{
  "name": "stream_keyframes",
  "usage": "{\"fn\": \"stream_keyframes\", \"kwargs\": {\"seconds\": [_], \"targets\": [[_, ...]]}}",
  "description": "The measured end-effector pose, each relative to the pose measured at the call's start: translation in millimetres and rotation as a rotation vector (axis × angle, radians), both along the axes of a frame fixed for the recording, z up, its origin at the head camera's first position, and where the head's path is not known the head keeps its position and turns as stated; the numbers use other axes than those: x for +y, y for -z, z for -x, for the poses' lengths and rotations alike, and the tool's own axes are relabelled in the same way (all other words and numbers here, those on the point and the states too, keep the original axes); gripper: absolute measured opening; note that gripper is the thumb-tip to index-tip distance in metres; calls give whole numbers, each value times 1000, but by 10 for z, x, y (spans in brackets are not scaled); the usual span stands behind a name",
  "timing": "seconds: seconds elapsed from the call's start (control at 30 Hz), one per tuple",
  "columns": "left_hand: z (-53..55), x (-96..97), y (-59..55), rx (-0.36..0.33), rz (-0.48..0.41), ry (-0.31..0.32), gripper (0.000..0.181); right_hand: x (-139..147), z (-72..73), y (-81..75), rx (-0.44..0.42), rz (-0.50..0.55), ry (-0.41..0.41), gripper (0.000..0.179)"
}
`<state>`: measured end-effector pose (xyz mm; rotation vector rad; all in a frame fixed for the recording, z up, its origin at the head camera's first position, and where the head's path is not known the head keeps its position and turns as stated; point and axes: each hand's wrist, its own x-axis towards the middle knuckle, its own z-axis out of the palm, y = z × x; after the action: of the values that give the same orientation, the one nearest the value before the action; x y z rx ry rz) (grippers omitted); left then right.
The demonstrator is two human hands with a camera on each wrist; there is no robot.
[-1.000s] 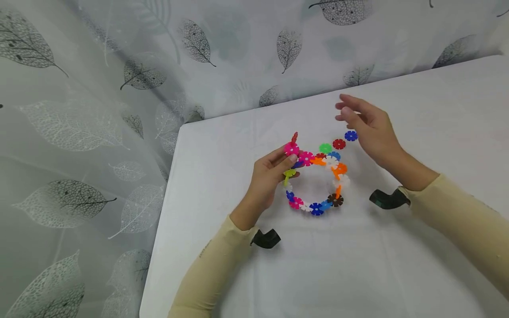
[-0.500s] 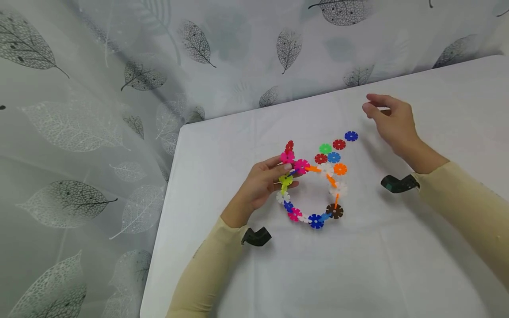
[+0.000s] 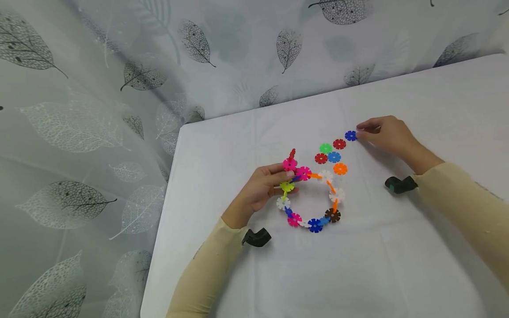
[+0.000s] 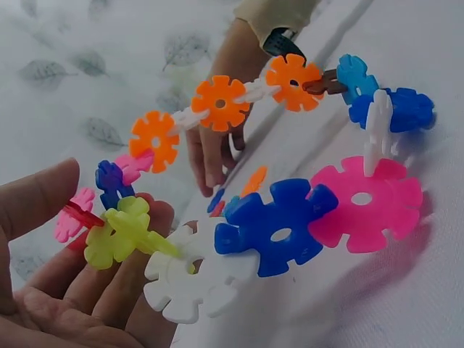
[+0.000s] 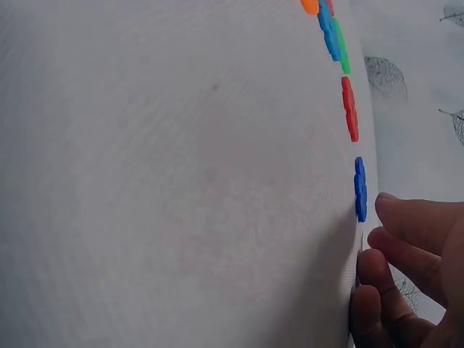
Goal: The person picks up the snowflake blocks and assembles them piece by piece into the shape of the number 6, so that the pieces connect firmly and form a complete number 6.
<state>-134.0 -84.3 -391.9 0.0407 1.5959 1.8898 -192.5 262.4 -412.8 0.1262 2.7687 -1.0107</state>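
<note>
My left hand (image 3: 258, 187) holds a ring of interlocking plastic snowflake discs (image 3: 316, 225) at its upper left side, thumb over the discs and fingers behind. Pink, yellow, white, blue, brown and orange pieces make up the ring. A pink disc and a red one stick out past the loop. In the left wrist view the ring (image 4: 283, 232) spreads out from the left fingers. At the end of a line of loose discs, my right hand (image 3: 389, 134) has its fingertips right at a dark blue disc (image 3: 351, 135). In the right wrist view, thumb and index finger stand just short of that disc (image 5: 360, 190).
Loose discs lie on the white tablecloth (image 3: 238, 274) beyond the ring: red (image 3: 339, 144), green (image 3: 325, 148), light blue (image 3: 334, 157), another red (image 3: 320, 158) and orange (image 3: 340, 168). A leaf-patterned curtain (image 3: 238, 53) hangs along the table's back and left edges.
My right hand moved right from above the loose discs, then came down beside the dark blue one. The ring in my left hand shifted down, toward me, uncovering more loose discs.
</note>
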Motion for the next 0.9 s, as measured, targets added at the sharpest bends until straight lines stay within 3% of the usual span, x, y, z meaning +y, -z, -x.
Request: {"fn": "stream_keyframes", "kwargs": {"seconds": [0.4, 0.73, 0.9], "targets": [[-22, 47, 0, 32, 54, 67, 41, -36, 25, 33, 53, -42, -59, 46], [-51, 90, 10, 82, 78, 61, 45, -91, -49, 44, 107, 90, 18, 35], [-79, 125, -13, 120, 104, 52, 38, -214, -108, -49, 126, 139, -29, 30]]}}
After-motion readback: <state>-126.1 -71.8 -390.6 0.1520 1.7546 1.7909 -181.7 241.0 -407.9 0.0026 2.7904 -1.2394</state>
